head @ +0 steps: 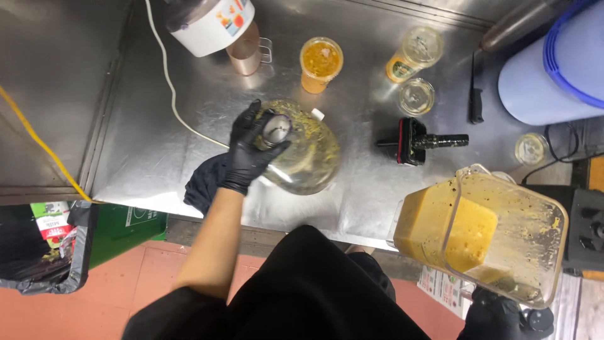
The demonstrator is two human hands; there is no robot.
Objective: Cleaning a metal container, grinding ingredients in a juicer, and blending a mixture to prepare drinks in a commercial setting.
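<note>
Yellow purée fills the tilted clear blender jug (497, 233) at lower right of the frame, its walls spattered with pulp; the right hand (500, 318), black-gloved, has its fingers closed on the jug's base. At centre, the left hand (248, 151) grips the top of a pulp-smeared glass dome lid (308, 154) on the steel counter (157, 145). A black blade assembly (412, 141) lies nearby.

The clear glass jar (308, 157) lies tipped on its side on the steel counter (157, 138), smeared inside with yellow-green pulp, its round metal cap turned away from the counter's front edge. The square plastic blender jug (497, 233) hangs tilted just past the counter's front edge, partly filled with thick yellow-orange puree, its walls speckled with residue.
</note>
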